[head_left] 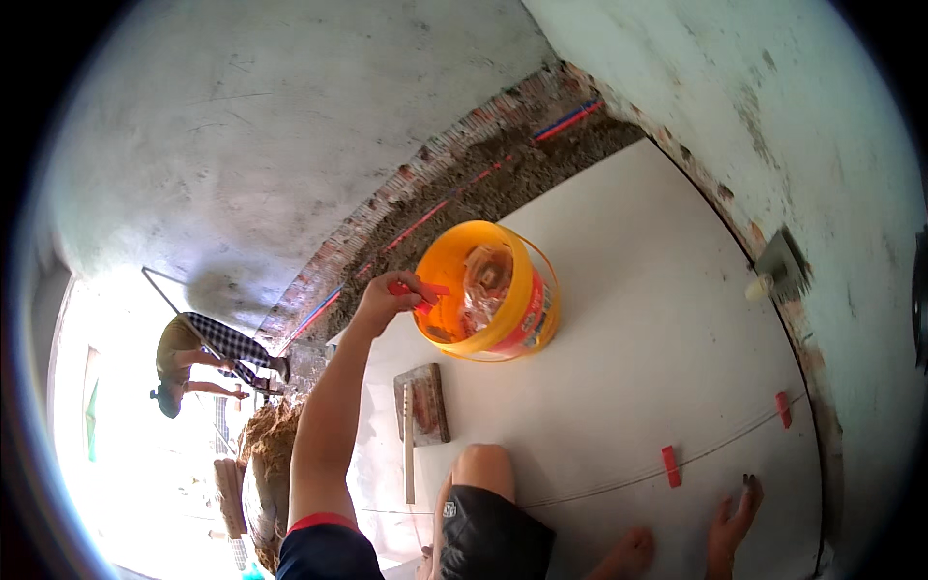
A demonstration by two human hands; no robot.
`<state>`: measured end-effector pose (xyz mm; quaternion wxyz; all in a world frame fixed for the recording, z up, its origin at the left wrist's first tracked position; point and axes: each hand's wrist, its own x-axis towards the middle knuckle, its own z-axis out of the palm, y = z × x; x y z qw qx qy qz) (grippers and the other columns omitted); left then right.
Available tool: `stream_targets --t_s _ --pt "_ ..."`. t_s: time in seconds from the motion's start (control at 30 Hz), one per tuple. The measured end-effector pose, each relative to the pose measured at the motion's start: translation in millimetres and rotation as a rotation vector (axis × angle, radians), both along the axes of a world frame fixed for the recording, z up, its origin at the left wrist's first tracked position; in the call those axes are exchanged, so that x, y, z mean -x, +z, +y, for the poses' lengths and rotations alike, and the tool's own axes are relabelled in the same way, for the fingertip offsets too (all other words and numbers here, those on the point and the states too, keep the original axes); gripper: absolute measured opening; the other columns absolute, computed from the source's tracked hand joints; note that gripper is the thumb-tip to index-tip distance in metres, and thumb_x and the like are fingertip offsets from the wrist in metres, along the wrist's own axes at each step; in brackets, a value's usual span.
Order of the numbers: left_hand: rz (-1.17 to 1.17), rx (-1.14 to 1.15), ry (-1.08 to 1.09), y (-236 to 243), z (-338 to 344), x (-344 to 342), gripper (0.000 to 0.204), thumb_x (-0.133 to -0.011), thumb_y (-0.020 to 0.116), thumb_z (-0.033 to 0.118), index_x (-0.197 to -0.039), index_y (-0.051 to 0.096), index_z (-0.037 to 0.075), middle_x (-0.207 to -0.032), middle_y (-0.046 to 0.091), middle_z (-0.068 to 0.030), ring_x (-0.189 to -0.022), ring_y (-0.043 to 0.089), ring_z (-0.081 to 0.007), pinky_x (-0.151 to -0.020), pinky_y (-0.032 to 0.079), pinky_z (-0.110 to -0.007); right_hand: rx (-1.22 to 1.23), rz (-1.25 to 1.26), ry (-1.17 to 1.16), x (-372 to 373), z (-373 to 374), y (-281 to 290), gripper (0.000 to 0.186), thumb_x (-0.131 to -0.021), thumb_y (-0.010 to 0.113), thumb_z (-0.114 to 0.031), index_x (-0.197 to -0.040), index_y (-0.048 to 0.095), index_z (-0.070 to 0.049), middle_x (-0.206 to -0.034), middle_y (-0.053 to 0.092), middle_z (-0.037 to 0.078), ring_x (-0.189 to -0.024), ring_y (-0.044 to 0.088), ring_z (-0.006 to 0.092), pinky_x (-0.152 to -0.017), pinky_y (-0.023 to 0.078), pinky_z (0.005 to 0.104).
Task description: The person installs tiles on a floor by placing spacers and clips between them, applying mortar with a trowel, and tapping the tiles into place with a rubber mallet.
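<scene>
My left hand (385, 302) is closed on red plastic tile wedges (425, 293), held at the near-left rim of a yellow bucket (534, 309). Inside the bucket lie clear plastic bags (486, 280) and some orange-red pieces. Low on the right, my right hand (733, 527) is over the pale tile (619, 367) with its fingers apart; nothing shows in it. Two more red wedges, one (671, 466) nearer that hand and one (783, 410) by the right wall, sit along the tile joint.
A flat float (432, 418) with a pale handle rests left of my knee (483, 469). A trowel (781, 266) leans by the right wall. Red and blue pipes (570, 121) run through the mortar strip. Another person (184, 353) bends over at the left, beside a bulging sack (271, 483).
</scene>
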<state>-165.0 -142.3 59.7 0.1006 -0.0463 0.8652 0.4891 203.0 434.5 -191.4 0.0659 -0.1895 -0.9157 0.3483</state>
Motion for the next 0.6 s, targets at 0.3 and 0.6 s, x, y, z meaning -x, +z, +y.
stream_targets --t_s 0.3,0.6 --pt "0.027 -0.364 -0.03 30.1 -4.0 -81.4 0.021 -0.073 0.068 -0.012 -0.086 0.06 0.003 -0.115 0.065 -0.013 -0.101 0.065 -0.0226 -0.088 0.055 -0.036 0.537 0.047 0.242 70.8 -61.7 61.8 0.044 -0.096 0.054 -0.022 -0.131 0.049 0.003 -0.128 0.054 0.021 -0.117 0.055 0.0323 -0.098 0.045 0.0415" --pt "-0.635 -0.468 -0.234 -66.5 19.9 -177.4 0.027 -0.072 0.073 -0.007 -0.096 0.064 0.002 -0.117 0.062 -0.0113 -0.111 0.06 -0.0223 -0.095 0.049 -0.034 1.335 -0.755 0.854 195.3 -300.1 93.8 0.05 -0.097 0.06 -0.022 -0.137 0.045 0.002 -0.108 0.064 0.014 -0.098 0.064 0.0194 -0.086 0.053 0.0313"
